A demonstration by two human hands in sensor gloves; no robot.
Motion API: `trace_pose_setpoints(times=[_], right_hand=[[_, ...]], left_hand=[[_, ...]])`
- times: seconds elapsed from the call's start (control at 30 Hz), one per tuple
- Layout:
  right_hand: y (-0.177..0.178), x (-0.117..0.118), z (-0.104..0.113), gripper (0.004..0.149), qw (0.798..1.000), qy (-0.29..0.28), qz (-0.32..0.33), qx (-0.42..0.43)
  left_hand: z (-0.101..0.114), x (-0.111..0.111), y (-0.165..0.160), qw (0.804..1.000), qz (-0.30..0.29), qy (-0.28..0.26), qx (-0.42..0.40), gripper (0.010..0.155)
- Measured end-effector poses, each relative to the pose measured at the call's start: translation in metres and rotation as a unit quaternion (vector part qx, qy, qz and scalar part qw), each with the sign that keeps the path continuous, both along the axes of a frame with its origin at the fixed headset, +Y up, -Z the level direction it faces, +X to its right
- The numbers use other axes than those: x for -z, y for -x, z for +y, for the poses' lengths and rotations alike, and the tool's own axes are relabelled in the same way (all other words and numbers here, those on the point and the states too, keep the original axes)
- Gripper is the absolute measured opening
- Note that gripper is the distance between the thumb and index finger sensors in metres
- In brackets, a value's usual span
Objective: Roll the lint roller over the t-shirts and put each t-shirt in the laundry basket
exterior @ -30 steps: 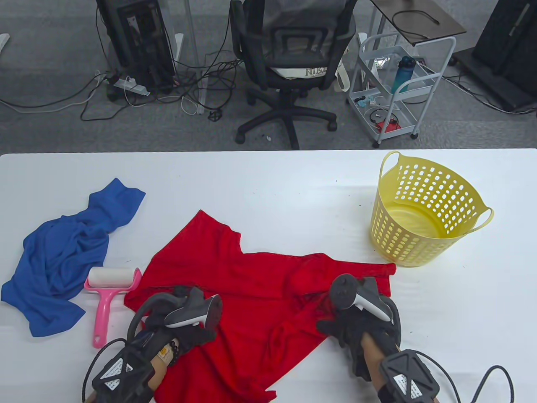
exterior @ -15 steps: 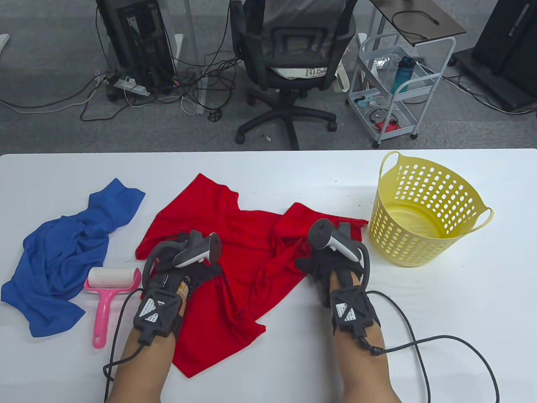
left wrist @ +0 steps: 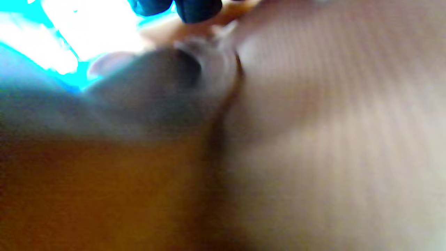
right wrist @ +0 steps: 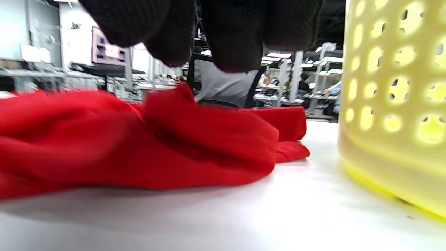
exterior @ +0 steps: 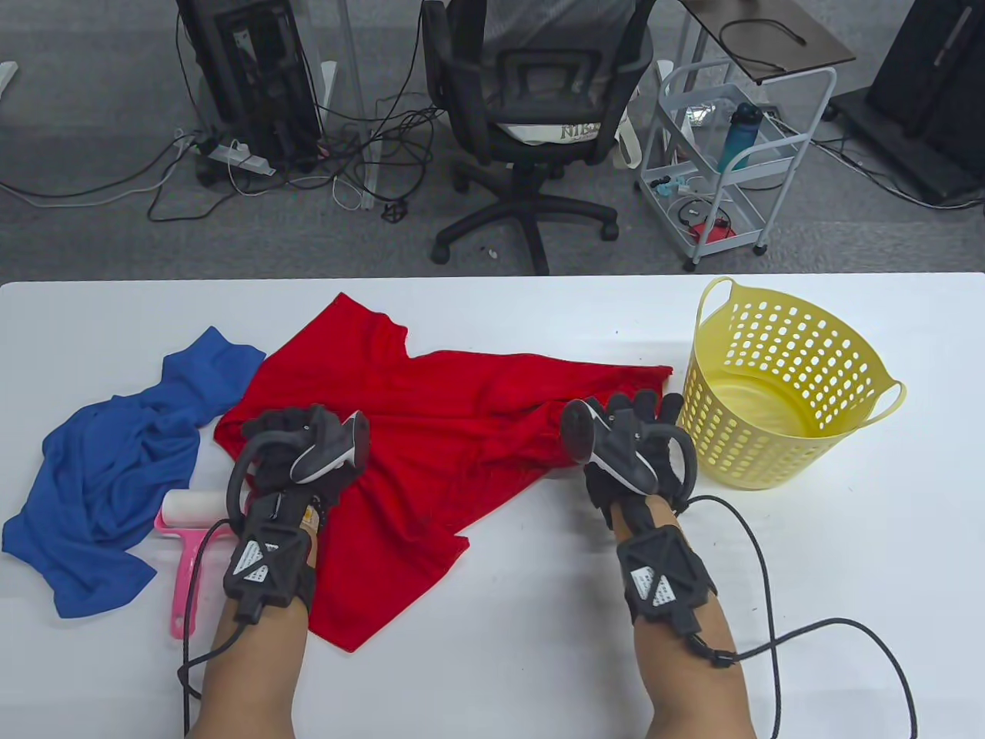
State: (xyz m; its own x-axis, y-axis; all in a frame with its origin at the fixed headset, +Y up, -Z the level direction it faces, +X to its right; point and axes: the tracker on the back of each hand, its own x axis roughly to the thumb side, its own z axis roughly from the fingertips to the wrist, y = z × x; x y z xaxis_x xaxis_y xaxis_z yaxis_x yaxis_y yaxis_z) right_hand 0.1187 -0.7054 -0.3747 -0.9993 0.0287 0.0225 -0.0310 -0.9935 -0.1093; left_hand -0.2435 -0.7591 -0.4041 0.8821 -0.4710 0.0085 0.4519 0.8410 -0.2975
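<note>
Red t-shirt point(exterior: 454, 431) lies spread and rumpled mid-table, between blue t-shirt point(exterior: 115, 477) on left and yellow laundry basket point(exterior: 777, 385) on right. Pink lint roller point(exterior: 188, 539) lies by blue shirt, partly under left forearm. Left hand point(exterior: 296, 450) rests on red fabric (finger pose hidden; cannot tell). Right hand point(exterior: 627, 439) at shirt's right edge, fingers straight point(right wrist: 230, 45), gripping nothing.

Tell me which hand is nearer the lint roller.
Left. The left hand rests on the red t-shirt just above-right of the lint roller; the right hand is far across, beside the basket.
</note>
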Motion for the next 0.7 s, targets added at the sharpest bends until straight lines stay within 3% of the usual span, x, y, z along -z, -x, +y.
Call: trace_pose_setpoints(times=[0.13, 0.23, 0.33, 0.43, 0.5, 0.57, 0.63, 0.7], right_hand=[[-0.006, -0.020, 0.001, 0.050, 0.999, 0.039, -0.008, 0.026], [0.002, -0.024, -0.012, 0.063, 0.998, 0.057, -0.019, -0.001], [0.018, -0.016, -0.020, 0.066, 0.998, 0.052, -0.024, -0.031], [0.030, 0.000, -0.022, 0.070, 0.997, 0.034, -0.055, -0.047], [0.033, 0.014, -0.026, 0.076, 0.993, 0.051, -0.081, -0.071], [0.034, 0.024, -0.034, 0.078, 0.985, 0.088, -0.106, -0.103], [0.034, 0.029, -0.042, 0.067, 0.981, 0.093, -0.122, -0.120], [0.034, 0.029, -0.042, 0.048, 0.984, 0.056, -0.123, -0.116]], left_hand=[[0.026, -0.027, -0.018, 0.997, -0.077, -0.014, -0.021, 0.081], [0.037, -0.071, -0.039, 0.984, -0.159, 0.039, -0.063, 0.079], [0.035, -0.116, -0.051, 0.969, -0.224, 0.076, -0.067, 0.088], [0.019, -0.147, -0.051, 0.964, -0.234, 0.122, -0.040, 0.098], [0.008, -0.154, -0.045, 0.964, -0.224, 0.145, -0.003, 0.096], [0.005, -0.155, -0.040, 0.967, -0.225, 0.120, 0.017, 0.094], [0.006, -0.151, -0.036, 0.968, -0.226, 0.108, 0.004, 0.091], [0.009, -0.146, -0.032, 0.970, -0.204, 0.129, -0.023, 0.089]])
